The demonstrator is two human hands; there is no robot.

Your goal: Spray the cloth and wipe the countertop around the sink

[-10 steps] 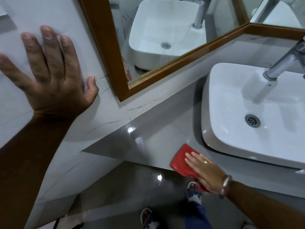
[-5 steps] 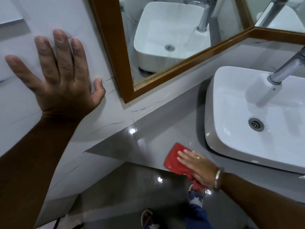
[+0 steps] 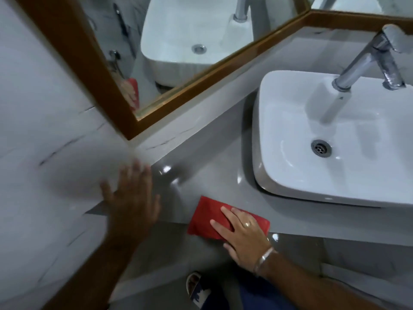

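1. The right hand (image 3: 243,233) lies flat, fingers spread, pressing the red cloth (image 3: 207,220) onto the countertop (image 3: 207,175) at its front edge.
2. The cloth sits just left of the white sink (image 3: 290,135), apart from it.
3. The left hand (image 3: 131,202) is blurred; it seems open, fingers spread, near the wall (image 3: 44,130) at the counter's left end, holding nothing.
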